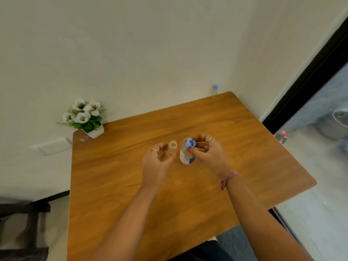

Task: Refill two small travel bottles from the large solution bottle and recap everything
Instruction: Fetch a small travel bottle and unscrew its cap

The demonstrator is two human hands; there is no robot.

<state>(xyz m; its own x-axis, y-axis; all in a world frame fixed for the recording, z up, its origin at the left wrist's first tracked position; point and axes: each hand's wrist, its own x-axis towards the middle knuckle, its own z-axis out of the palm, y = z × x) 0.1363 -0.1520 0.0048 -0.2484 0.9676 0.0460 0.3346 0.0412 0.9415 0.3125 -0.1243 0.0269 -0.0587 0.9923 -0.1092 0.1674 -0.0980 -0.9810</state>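
On the wooden table [131, 185] stands the large clear solution bottle [186, 157] with a white and blue label. My right hand [209, 151] pinches a small blue cap [190, 143] just above that bottle's top. Left of it stands a small clear travel bottle [172, 146] with its mouth uncapped; my left hand [157, 162] curls around its lower part. A second small travel bottle [214, 90] with a blue cap stands at the table's far edge by the wall.
A white pot of white flowers [84, 117] sits at the far left corner of the table. A glass door with a black frame [310, 81] runs along the right. A dark chair [24, 223] stands at the lower left.
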